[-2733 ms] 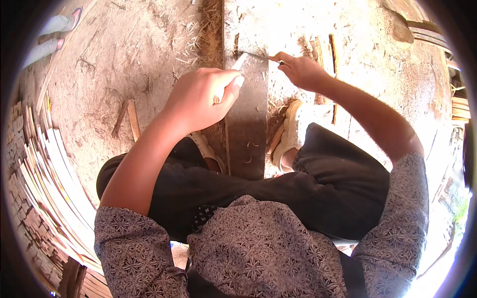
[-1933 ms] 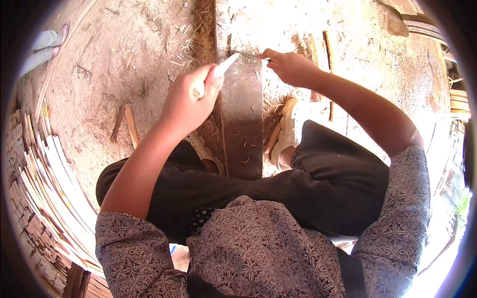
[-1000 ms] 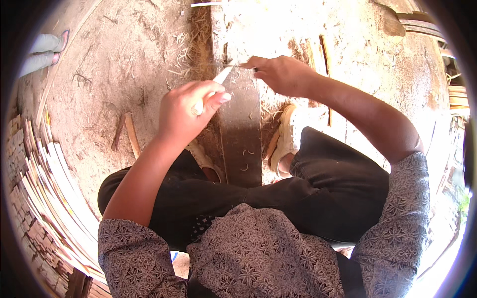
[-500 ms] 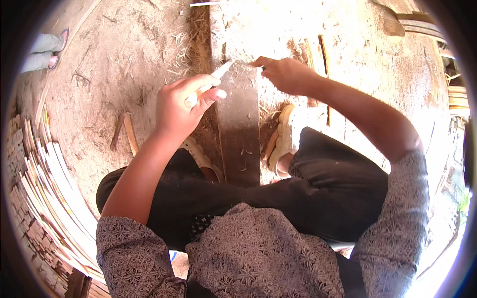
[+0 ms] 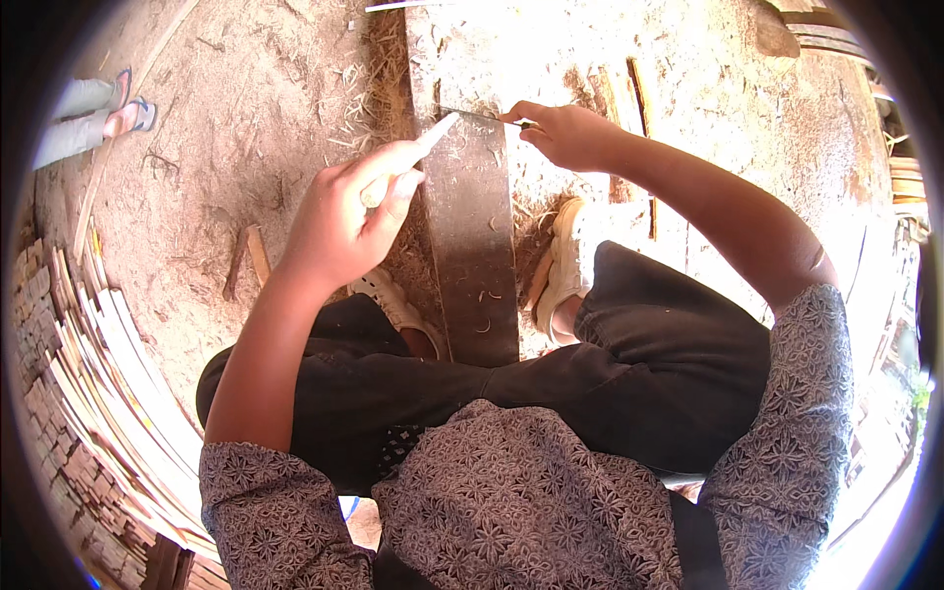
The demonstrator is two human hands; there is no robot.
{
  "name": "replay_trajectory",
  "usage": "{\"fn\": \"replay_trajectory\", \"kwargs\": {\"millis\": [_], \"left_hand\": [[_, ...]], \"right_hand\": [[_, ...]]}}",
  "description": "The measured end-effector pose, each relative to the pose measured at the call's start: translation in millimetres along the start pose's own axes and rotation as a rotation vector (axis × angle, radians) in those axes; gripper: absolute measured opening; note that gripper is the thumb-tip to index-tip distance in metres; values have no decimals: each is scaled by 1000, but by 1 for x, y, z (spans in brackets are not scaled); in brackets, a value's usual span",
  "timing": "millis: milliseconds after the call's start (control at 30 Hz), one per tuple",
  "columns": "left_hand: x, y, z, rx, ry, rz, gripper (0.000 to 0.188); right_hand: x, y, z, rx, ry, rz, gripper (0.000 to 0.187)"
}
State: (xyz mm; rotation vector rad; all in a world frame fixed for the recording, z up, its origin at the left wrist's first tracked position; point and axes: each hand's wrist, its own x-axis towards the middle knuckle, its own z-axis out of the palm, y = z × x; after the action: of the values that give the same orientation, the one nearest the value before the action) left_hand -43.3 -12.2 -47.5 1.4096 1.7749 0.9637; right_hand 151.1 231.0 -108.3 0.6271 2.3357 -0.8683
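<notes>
My left hand [image 5: 344, 211] is closed around a pale wooden stick [image 5: 438, 130], its tapered end sticking out beyond the thumb and index finger. The other end shows as a pale round spot in the palm. In my right hand [image 5: 575, 138] is a knife [image 5: 482, 118], gripped by its handle, which the fingers mostly hide. Its thin dark blade reaches leftward to the stick's tip; I cannot tell whether the two touch. Both hands are over the far part of a dark wooden plank [image 5: 472, 246] that runs away from me between my legs.
Curled shavings [image 5: 388, 69] lie beside the plank. My clogs [image 5: 565, 256] flank it. Long split strips [image 5: 118, 364] are piled at the left, and more strips [image 5: 905, 187] lie at the far right. Another person's sandalled foot [image 5: 128, 118] is at the upper left.
The left hand has shifted slightly left with the stick. The knife blade now shows clearly against the plank. The other person's near foot has stepped to the right.
</notes>
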Motion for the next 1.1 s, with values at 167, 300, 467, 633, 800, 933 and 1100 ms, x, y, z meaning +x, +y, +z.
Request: {"fn": "replay_trajectory", "kwargs": {"millis": [167,300,467,633,800,933,1100], "left_hand": [[3,11,-14,279,-87,-11,33],[2,15,-4,343,-211,24,28],[-4,13,-9,342,-200,24,22],[1,10,-6,327,-231,41,19],[-3,14,-11,317,-245,-15,17],[1,18,-9,323,-259,-11,17],[-5,11,-9,346,-255,-14,16]], "right_hand": [[-27,-43,3,42,178,-259,33],[-16,-6,17,-212,182,-323,33],[-28,-56,-7,-39,112,-249,34],[-9,-24,-5,-160,119,-229,32],[-33,-67,-4,40,150,-378,33],[5,-9,2,-102,61,-143,33],[-31,-59,3,90,169,-363,31]]}}
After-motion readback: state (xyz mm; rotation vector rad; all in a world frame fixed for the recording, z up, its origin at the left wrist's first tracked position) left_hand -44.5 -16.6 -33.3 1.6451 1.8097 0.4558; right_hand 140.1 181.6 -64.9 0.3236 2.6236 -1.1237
